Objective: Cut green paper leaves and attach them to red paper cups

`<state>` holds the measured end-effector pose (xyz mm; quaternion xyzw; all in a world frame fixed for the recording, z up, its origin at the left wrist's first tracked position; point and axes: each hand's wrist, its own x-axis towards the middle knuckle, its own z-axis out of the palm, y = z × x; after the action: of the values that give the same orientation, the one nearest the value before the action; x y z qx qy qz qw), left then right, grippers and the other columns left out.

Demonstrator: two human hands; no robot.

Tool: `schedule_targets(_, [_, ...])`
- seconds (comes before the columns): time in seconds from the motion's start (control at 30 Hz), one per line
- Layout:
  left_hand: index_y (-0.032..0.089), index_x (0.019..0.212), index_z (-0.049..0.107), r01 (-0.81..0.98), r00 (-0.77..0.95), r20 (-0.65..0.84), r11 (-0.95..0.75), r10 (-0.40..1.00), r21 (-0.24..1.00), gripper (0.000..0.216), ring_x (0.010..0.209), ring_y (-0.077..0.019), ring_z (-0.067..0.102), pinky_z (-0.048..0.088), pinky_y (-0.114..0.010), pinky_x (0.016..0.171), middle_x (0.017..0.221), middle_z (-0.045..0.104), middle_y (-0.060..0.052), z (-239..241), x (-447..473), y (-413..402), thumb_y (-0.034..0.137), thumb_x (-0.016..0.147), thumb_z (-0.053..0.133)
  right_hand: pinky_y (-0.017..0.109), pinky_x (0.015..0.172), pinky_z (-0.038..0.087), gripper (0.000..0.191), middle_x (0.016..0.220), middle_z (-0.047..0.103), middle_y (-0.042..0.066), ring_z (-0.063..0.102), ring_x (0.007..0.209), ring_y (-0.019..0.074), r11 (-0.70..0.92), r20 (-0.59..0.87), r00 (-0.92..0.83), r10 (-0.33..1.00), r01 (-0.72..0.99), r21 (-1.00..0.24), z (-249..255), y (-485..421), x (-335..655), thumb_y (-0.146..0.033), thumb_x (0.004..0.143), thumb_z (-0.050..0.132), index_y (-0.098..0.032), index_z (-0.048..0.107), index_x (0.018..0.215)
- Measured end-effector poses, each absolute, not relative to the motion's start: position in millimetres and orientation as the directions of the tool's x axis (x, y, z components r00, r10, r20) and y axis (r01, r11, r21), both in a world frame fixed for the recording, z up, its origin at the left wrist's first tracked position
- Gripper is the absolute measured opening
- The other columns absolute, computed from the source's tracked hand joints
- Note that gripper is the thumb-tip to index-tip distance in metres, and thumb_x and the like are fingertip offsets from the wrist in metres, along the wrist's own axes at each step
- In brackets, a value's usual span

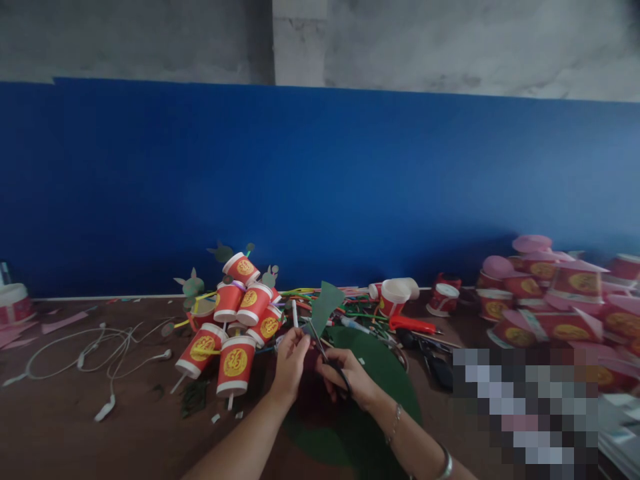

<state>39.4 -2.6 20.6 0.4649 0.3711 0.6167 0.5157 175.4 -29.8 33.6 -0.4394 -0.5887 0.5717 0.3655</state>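
My left hand [291, 363] pinches a small green paper piece [325, 303] that stands up above both hands. My right hand [345, 377] is closed through the black handles of scissors [320, 347], whose blades meet the bottom of the green piece. Both hands hover over a large dark green paper sheet [385, 380] lying on the brown table [100, 427]. Just left of my left hand lies a cluster of red paper cups [235, 320] with gold emblems, on sticks.
White earphone cables [100, 353] sprawl at the left. Coloured straws [350, 307], a red-handled tool [413, 325] and more cups [395, 297] lie behind my hands. A heap of red and pink cups [550, 293] fills the right. A blue wall [320, 187] backs the table.
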Motion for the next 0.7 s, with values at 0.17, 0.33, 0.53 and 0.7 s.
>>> schedule_targets(0.17, [0.017, 0.07, 0.055, -0.288, -0.042, 0.192, -0.195, 0.981, 0.937, 0.019, 0.064, -0.0132, 0.052, 0.041, -0.023, 0.063, 0.065, 0.057, 0.002, 21.5, 39.8, -2.6, 0.035, 0.072, 0.061, 0.014, 0.028, 0.024, 0.034, 0.04, 0.05, -0.007, 0.043, 0.029, 0.0055, -0.059, -0.091, -0.329, 0.94, 0.107, -0.993, 38.5, -31.3, 174.2, -0.047, 0.067, 0.066, -0.016, 0.053, 0.067])
schedule_targets(0.33, [0.017, 0.071, 0.056, -0.295, -0.046, 0.192, -0.197, 0.98, 0.935, 0.019, 0.065, -0.0135, 0.053, 0.041, -0.023, 0.064, 0.065, 0.057, 0.002, 21.5, 39.2, -2.5, 0.035, 0.072, 0.062, 0.015, 0.03, 0.029, 0.032, 0.039, 0.048, -0.007, 0.042, 0.03, 0.0058, -0.055, -0.08, -0.329, 0.941, 0.085, -0.995, 41.1, -31.8, 173.0, -0.044, 0.065, 0.068, -0.016, 0.054, 0.064])
schedule_targets(0.53, [0.017, 0.07, 0.055, -0.315, -0.045, 0.182, -0.187, 0.982, 0.93, 0.018, 0.065, -0.0126, 0.051, 0.04, -0.023, 0.063, 0.065, 0.056, 0.002, 21.2, 39.1, -2.6, 0.033, 0.072, 0.062, 0.015, 0.03, 0.03, 0.032, 0.038, 0.048, -0.007, 0.042, 0.03, 0.0056, -0.071, -0.098, -0.324, 0.941, 0.095, -0.993, 37.8, -30.5, 173.8, -0.044, 0.065, 0.068, -0.016, 0.054, 0.065])
schedule_targets(0.7, [0.017, 0.068, 0.054, -0.33, -0.003, 0.182, -0.173, 0.983, 0.928, 0.015, 0.064, -0.0121, 0.051, 0.039, -0.023, 0.064, 0.064, 0.055, 0.003, 22.5, 39.7, -3.5, 0.029, 0.073, 0.06, 0.015, 0.033, 0.034, 0.034, 0.042, 0.051, -0.007, 0.045, 0.033, 0.006, -0.076, -0.096, -0.345, 0.934, 0.072, -0.995, 38.7, -31.8, 173.8, -0.046, 0.064, 0.068, -0.016, 0.055, 0.069])
